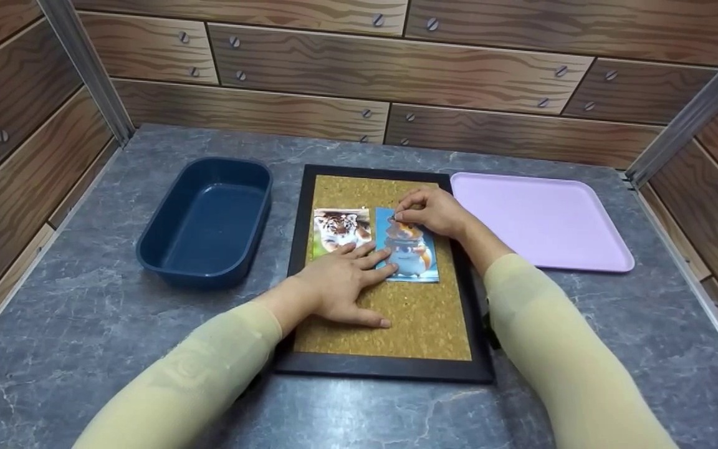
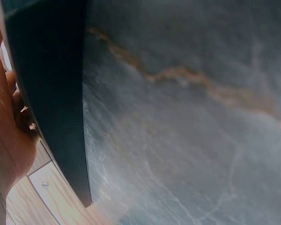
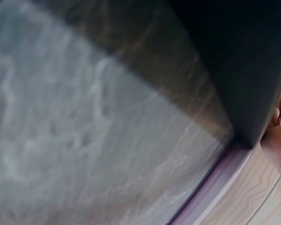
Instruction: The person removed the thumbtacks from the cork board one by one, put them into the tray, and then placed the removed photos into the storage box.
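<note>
A black-framed cork board [image 1: 390, 321] lies on the table with two picture cards on it. On the left is a tiger picture [image 1: 336, 227], its lower part covered by my left hand [image 1: 346, 280]. That hand lies palm down with spread fingers, the fingertips resting on the edge of the blue cartoon picture [image 1: 418, 271] beside it. At the blue picture's top, my right hand [image 1: 437, 212] pinches a tiny pin-like thing [image 1: 392, 218], mostly hidden by the fingertips. In the wrist views, the board's dark side hides most of each hand.
A deep navy-blue bin [image 1: 203, 262] stands left of the board. To the right lies a flat lilac tray [image 1: 558, 218], its left edge against the board's frame. Wood-patterned panels [image 1: 309, 62] enclose the grey marbled table [image 1: 85, 324] at the back and sides.
</note>
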`<state>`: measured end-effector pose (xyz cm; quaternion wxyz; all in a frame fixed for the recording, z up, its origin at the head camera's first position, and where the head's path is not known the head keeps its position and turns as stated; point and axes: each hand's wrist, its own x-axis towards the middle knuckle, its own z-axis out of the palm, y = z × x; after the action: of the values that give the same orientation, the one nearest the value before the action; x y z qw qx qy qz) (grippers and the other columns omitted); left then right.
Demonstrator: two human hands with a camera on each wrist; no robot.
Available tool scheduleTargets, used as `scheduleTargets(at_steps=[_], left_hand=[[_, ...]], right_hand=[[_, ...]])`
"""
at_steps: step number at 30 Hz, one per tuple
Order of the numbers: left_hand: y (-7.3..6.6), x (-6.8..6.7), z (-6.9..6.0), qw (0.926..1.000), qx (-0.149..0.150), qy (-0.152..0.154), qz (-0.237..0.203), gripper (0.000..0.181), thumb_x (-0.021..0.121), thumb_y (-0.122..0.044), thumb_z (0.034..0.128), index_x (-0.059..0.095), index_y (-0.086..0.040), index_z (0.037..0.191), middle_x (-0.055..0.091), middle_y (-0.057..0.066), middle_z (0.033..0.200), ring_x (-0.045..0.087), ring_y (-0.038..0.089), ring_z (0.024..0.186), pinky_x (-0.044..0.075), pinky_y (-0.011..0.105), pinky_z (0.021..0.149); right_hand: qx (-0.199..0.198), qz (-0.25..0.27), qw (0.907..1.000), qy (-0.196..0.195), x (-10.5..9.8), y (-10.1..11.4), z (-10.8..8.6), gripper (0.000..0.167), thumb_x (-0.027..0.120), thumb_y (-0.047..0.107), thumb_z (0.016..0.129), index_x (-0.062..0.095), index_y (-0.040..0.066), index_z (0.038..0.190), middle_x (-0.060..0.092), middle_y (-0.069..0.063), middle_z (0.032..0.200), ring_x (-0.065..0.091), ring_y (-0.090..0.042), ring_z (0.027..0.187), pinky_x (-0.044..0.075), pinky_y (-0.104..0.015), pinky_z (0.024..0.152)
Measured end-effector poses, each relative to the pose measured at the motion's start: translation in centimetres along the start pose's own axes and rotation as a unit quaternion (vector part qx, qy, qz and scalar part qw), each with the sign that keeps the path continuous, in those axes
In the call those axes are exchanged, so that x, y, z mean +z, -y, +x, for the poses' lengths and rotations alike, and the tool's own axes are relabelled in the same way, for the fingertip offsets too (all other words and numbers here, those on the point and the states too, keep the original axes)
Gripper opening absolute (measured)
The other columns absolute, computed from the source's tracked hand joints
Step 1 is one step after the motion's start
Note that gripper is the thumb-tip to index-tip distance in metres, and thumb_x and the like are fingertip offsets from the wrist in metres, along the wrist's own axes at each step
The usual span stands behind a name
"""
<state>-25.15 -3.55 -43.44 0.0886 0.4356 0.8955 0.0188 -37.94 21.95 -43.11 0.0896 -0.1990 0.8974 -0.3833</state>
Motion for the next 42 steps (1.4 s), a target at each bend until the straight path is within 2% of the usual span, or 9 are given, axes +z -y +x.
scheduleTargets(at_steps=[8, 14, 18, 22, 25, 30, 34, 42], left_hand=[[0.0, -0.1, 0.0, 1.0000, -0.001, 0.005, 0.001, 0.103, 0.039, -0.090, 0.0923, 0.020, -0.027, 0.172, 0.010, 0.002, 0.178, 0.009, 0.029, 0.163, 0.015, 0.050, 0.131], [0.0, -0.1, 0.1, 1.0000, -0.004, 0.006, -0.006, 0.102, 0.042, -0.089, 0.0924, 0.020, -0.028, 0.172, 0.009, 0.002, 0.178, 0.008, 0.028, 0.163, 0.014, 0.050, 0.131], [0.0, 0.0, 0.1, 1.0000, -0.003, 0.009, -0.004, 0.103, 0.040, -0.090, 0.0921, 0.018, -0.028, 0.172, 0.007, 0.001, 0.178, 0.007, 0.028, 0.163, 0.014, 0.050, 0.131], [0.0, -0.1, 0.1, 0.9999, -0.005, 0.011, 0.000, 0.103, 0.039, -0.090, 0.0917, 0.018, -0.029, 0.172, 0.006, 0.001, 0.178, 0.007, 0.028, 0.163, 0.013, 0.050, 0.131], [0.0, -0.1, 0.1, 0.9999, -0.008, 0.013, 0.000, 0.103, 0.040, -0.090, 0.0917, 0.018, -0.029, 0.172, 0.006, 0.001, 0.178, 0.007, 0.028, 0.163, 0.013, 0.050, 0.131], [0.0, -0.2, 0.1, 0.9999, -0.007, 0.011, -0.001, 0.102, 0.040, -0.090, 0.0919, 0.020, -0.029, 0.171, 0.008, 0.001, 0.178, 0.008, 0.028, 0.163, 0.014, 0.050, 0.131], [0.0, -0.2, 0.1, 0.9999, -0.007, 0.012, -0.002, 0.102, 0.041, -0.090, 0.0921, 0.020, -0.029, 0.171, 0.009, 0.000, 0.178, 0.008, 0.027, 0.163, 0.014, 0.049, 0.131], [0.0, -0.2, 0.1, 0.9999, -0.007, 0.013, 0.000, 0.102, 0.041, -0.089, 0.0921, 0.020, -0.029, 0.171, 0.009, 0.001, 0.178, 0.009, 0.028, 0.163, 0.015, 0.049, 0.131]], right_hand=[[0.001, 0.014, 0.9999, 0.004, -0.1, 0.1, -0.1, 0.018, 0.078, 0.017, 0.099, 0.082, 0.002, 0.107, 0.069, -0.015, 0.133, 0.060, -0.030, 0.128, 0.047, -0.046, 0.109], [0.009, 0.052, 0.9986, 0.010, -0.3, -0.1, -0.2, 0.022, 0.077, 0.017, 0.100, 0.081, 0.000, 0.113, 0.069, -0.017, 0.135, 0.063, -0.030, 0.124, 0.054, -0.036, 0.098], [0.012, 0.076, 0.9970, 0.005, -0.4, -0.1, -0.3, 0.025, 0.076, 0.015, 0.100, 0.079, -0.004, 0.115, 0.069, -0.020, 0.135, 0.065, -0.025, 0.117, 0.054, -0.027, 0.090], [0.016, 0.092, 0.9956, 0.001, -0.5, -0.1, -0.4, 0.024, 0.075, 0.014, 0.101, 0.079, -0.004, 0.115, 0.071, -0.019, 0.130, 0.068, -0.016, 0.100, 0.055, -0.026, 0.084], [0.028, 0.096, 0.9950, 0.001, -0.6, 0.8, -0.7, 0.024, 0.074, 0.013, 0.102, 0.078, -0.006, 0.116, 0.071, -0.020, 0.130, 0.067, -0.015, 0.100, 0.054, -0.025, 0.085], [0.045, 0.098, 0.9941, -0.008, -0.7, 1.1, -0.7, 0.026, 0.073, 0.013, 0.102, 0.076, -0.007, 0.120, 0.072, -0.019, 0.129, 0.064, -0.014, 0.103, 0.050, -0.023, 0.087], [0.036, 0.105, 0.9936, -0.022, -0.8, 0.1, -0.4, 0.025, 0.076, 0.018, 0.101, 0.079, -0.001, 0.117, 0.075, -0.012, 0.122, 0.065, -0.012, 0.099, 0.050, -0.024, 0.088], [0.021, 0.121, 0.9922, -0.023, -1.2, 0.2, -0.5, 0.029, 0.077, 0.020, 0.101, 0.078, -0.003, 0.119, 0.077, -0.002, 0.110, 0.064, -0.013, 0.098, 0.051, -0.030, 0.092]])
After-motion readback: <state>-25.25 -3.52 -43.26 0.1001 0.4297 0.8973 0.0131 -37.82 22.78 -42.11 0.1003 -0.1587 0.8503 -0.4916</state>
